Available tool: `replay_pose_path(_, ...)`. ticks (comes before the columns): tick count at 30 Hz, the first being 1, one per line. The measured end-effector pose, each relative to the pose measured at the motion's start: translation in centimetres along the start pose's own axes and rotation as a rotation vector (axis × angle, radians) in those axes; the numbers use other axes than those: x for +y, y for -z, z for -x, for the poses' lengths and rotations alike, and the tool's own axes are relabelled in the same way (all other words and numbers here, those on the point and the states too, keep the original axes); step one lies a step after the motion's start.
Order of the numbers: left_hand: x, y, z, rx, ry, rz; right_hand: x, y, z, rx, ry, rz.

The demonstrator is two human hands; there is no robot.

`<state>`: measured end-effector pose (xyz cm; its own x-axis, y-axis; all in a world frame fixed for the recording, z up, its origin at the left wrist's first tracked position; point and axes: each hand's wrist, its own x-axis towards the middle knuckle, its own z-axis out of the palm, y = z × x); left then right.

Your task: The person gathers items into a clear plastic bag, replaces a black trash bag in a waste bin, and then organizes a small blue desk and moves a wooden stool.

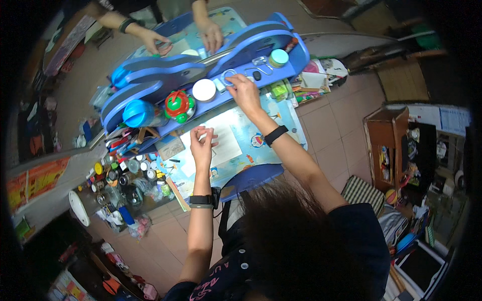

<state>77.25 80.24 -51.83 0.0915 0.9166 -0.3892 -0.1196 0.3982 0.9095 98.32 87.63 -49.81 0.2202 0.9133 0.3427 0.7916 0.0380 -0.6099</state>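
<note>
My right hand (243, 93) reaches onto the blue desk shelf (273, 75), its bent fingertips at a thin coiled white cable (229, 75). It seems to pinch the cable; the fingertips partly hide the contact. Beside them are a small pale box (219, 84) and a round white container (204, 91). My left hand (202, 143) hovers over a white sheet of paper (228, 148) on the light-blue patterned desk top (256, 155). Its fingers are loosely curled and apart, with nothing visible in them. A red-and-green toy-like figure (178, 106) stands on the shelf nearby.
A blue cup (138, 113) and many pens (123, 143) crowd the shelf's left end; a teal-lidded jar (278, 58) stands at its right. Behind, a mirror (175, 25) reflects my arms. Bottles and jars (133, 175) cluster left of the desk. A blue chair (256, 178) is in front.
</note>
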Motion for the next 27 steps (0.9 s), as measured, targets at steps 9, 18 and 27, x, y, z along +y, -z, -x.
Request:
replay_pose_path(9,-11.3,0.3,6.6,-0.543,-0.113,-1.532,8.6,2.6,11.2,0.104,-0.337,-0.08)
replay_pose_path(18,-11.0,-2.2,9.6,-0.485,-0.122,-1.508,18.1,0.2,9.0,0.325,-1.179,-1.659)
replay_pose_path(27,-12.1,-3.2,11.3,-0.306,-0.107,-1.404,17.4,3.3,9.3,0.115,-1.526,-1.163)
